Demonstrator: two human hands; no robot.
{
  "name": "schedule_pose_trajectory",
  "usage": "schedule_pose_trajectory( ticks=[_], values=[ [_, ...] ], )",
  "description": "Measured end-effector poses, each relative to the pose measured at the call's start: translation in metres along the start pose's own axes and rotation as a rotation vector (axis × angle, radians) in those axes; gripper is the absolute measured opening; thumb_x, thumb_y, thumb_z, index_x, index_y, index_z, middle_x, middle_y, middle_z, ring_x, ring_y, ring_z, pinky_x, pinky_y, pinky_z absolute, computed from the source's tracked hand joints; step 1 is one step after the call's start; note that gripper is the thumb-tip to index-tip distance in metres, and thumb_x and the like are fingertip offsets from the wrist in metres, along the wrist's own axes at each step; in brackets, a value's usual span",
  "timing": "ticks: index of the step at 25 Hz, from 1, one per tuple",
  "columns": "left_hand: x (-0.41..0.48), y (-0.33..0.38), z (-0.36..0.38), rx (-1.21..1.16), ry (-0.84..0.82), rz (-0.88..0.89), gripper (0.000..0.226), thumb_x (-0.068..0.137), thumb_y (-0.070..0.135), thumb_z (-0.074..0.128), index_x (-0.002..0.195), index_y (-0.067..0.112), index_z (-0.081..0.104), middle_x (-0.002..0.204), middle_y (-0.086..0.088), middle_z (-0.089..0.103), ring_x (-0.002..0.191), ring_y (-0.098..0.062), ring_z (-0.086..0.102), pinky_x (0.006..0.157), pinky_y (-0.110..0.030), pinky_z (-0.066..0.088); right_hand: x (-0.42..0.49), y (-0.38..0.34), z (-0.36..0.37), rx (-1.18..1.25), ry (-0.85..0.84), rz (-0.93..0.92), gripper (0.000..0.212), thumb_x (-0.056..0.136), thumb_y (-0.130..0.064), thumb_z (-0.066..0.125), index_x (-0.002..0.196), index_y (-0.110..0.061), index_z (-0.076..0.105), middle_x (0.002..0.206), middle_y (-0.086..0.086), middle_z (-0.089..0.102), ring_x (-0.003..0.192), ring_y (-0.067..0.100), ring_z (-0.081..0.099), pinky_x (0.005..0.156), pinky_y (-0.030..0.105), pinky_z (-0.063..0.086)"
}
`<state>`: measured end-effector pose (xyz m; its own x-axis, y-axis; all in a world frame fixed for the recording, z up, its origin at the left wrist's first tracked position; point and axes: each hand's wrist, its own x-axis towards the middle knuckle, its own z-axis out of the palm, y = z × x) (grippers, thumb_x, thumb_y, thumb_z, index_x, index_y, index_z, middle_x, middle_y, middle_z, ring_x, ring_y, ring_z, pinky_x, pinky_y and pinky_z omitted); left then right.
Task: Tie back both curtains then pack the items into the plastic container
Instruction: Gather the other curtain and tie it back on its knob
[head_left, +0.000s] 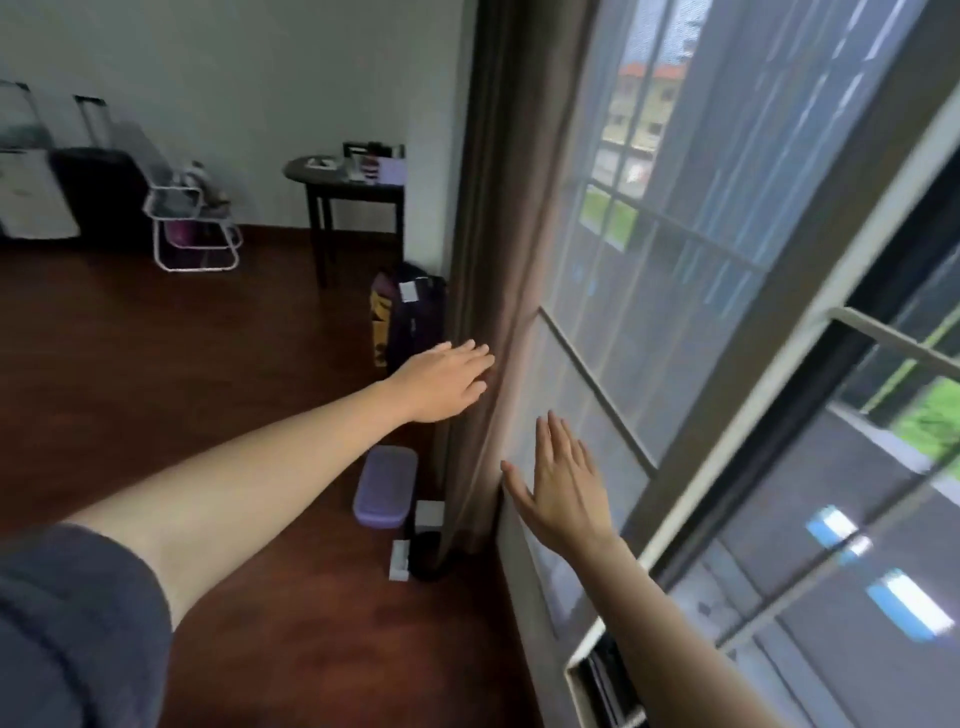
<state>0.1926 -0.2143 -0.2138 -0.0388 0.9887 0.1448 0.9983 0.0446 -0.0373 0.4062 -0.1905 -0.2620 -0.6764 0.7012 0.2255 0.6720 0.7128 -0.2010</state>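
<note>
Left hand (447, 382) is flat with straight fingers and grips nothing. It reaches the room-side edge of the brown heavy fabric curtain (498, 312); whether it touches, cannot tell. Right hand (563, 488) is also flat, fingers spread and empty, on the window side against the pale sheer curtain (623, 249). With one hand on each side of the brown drape, this looks like bracketing it to gather the folds for tying.

The brown curtain hangs as a narrow bunched column at the left edge of the window, reaching the floor. It is loose, and no tie-back is visible.

The lilac lidded plastic container (387, 486) sits on the dark wood floor (208, 364) at the wall edge, just beside the curtain foot, lid on. Small white boxes (428, 514) and a black item (431, 564) are next to it, likely the things to pack. Packing has not yet begun.
</note>
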Motion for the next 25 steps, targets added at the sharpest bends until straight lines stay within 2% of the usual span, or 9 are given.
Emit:
schedule_pose_trajectory(
  ticks=[4,8,12,17,20,25],
  values=[
    [0.011,-0.087,0.003,0.014,0.022,-0.112,0.051,0.102,0.029,0.03,0.148,0.009,0.022,0.156,-0.008,0.021,0.145,-0.02,0.015,0.116,-0.035,0.014,0.084,-0.039,0.033,0.02,-0.014,-0.047,0.075,0.095,-0.055,0.027,0.15,-0.008,0.008,0.159,0.011,0.006,0.147,0.023,0.004,0.118,0.034,0.004],
    [0.019,-0.149,0.013,-0.008,0.0,-0.198,0.051,0.101,0.028,0.033,0.147,0.008,0.025,0.155,-0.01,0.024,0.144,-0.022,0.018,0.115,-0.038,0.016,0.152,-0.073,0.063,0.03,-0.047,-0.154,0.075,0.096,-0.054,0.028,0.149,-0.006,0.01,0.159,0.012,0.007,0.147,0.024,0.005,0.118,0.036,0.005],
    [0.05,-0.207,0.033,-0.079,0.05,-0.242,0.05,0.101,0.027,0.035,0.146,0.009,0.027,0.154,-0.01,0.026,0.144,-0.022,0.019,0.115,-0.04,0.019,0.213,-0.093,0.102,0.092,-0.066,-0.17,0.075,0.095,-0.054,0.03,0.149,-0.006,0.01,0.159,0.012,0.008,0.147,0.024,0.005,0.118,0.036,0.006],
    [0.149,-0.295,0.074,-0.132,0.027,-0.234,0.052,0.099,0.035,0.037,0.146,0.015,0.029,0.154,-0.008,0.028,0.141,-0.027,0.026,0.113,-0.046,0.028,0.322,-0.098,0.165,0.27,-0.13,-0.072,0.074,0.096,-0.052,0.032,0.15,-0.007,0.008,0.158,0.014,0.007,0.147,0.026,0.004,0.118,0.036,0.005],
    [0.216,-0.335,0.083,-0.216,0.059,-0.278,0.051,0.099,0.034,0.039,0.145,0.014,0.033,0.151,-0.011,0.032,0.137,-0.031,0.034,0.108,-0.043,0.033,0.39,-0.094,0.184,0.321,-0.113,0.034,0.072,0.096,-0.05,0.034,0.149,-0.007,0.01,0.158,0.015,0.009,0.146,0.028,0.007,0.117,0.036,0.008],
    [0.316,-0.398,0.079,-0.303,0.154,-0.169,0.048,0.099,0.029,0.042,0.142,0.01,0.036,0.151,-0.015,0.033,0.134,-0.032,0.039,0.104,-0.041,0.036,0.508,-0.099,0.202,0.327,-0.05,0.209,0.071,0.095,-0.051,0.034,0.15,-0.011,0.012,0.158,0.013,0.01,0.145,0.026,0.013,0.116,0.037,0.019]
  ],
)
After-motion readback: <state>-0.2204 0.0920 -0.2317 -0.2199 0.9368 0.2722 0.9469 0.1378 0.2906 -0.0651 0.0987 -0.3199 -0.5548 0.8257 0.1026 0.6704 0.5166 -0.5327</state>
